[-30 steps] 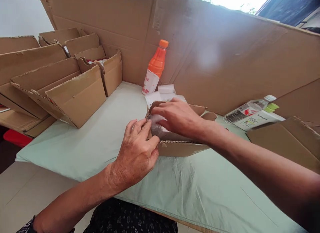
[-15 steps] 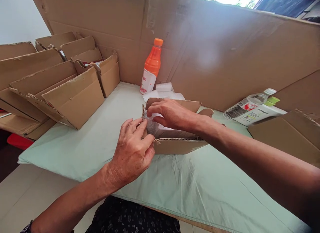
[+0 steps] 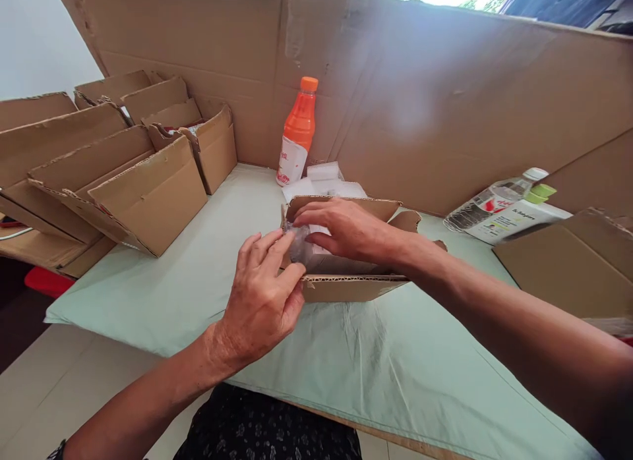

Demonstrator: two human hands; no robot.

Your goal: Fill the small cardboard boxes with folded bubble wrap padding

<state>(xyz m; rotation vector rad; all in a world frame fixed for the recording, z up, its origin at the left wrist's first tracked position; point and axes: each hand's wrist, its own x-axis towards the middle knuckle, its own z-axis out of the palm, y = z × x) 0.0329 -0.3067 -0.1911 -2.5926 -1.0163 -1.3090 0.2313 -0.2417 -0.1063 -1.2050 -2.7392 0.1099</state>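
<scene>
- Centre of frame: small open cardboard box (image 3: 353, 288) sat on pale green sheet (image 3: 386, 368), flaps up.
- L hand (image 3: 262, 302) at box's left end, fingers curled, thumb & forefinger pinching a clear-wrapped item (image 3: 299, 246) at the rim.
- R hand (image 3: 349, 229) reached over the box top, fingers closed on same wrapped item from the far side. Item part in box, part above the left rim; contents too blurred to tell.
- Step, by my read: seating item into box. Next wants a steady push down w/ both hands, flaps kept clear.
- Upper centre: orange bottle (image 3: 297, 134) upright, white foam pieces (image 3: 321, 176) just behind box.
- Left of frame: row of open cartons (image 3: 148, 190).
- Right: clear bottle (image 3: 489, 206) lying down.
</scene>
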